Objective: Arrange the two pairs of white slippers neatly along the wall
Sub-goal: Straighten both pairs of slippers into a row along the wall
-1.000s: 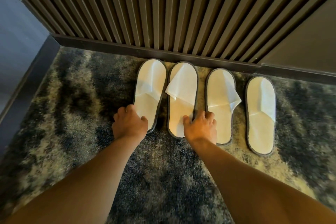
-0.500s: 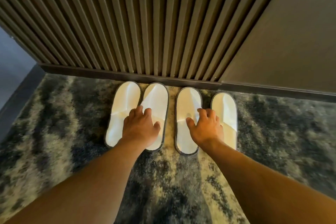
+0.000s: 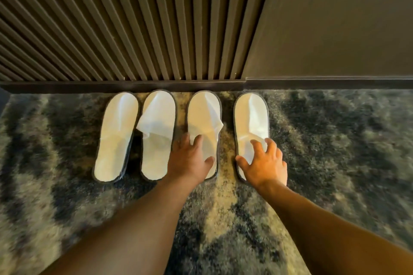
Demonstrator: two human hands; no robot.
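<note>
Four slippers: white, dark-edged, in a row on the carpet, toes toward the wall base.
Far-left slipper: heel end angled slightly leftward; toe just short of the baseboard; untouched.
Second slipper: just beside the far-left one, nearly touching at the toe; upper strap crumpled, one corner lifted toward the left.
Third slipper: narrow gap to the second; strap creased, flap poking out past its right edge.
Far-right slipper: wider gap of bare carpet between it and the third; upper lies fairly flat.
Left hand: palm down over heel half of third slipper, overlapping the gap toward the second; fingers loosely spread, thumb out to the right along the sole edge; no pinch visible.
Right hand: over heel half of far-right slipper; fingers splayed and bent, tips on the white insole; thumb at the slipper's left rim; contact pressure: cannot tell.
Forearms: bare, entering from the bottom edge, converging toward the row.
Wall: vertical dark slats behind the left three slippers; plain flat panel to the right, starting about in line with the far-right slipper.
Carpet: mottled dark grey and pale patches; outer areas blurred.
</note>
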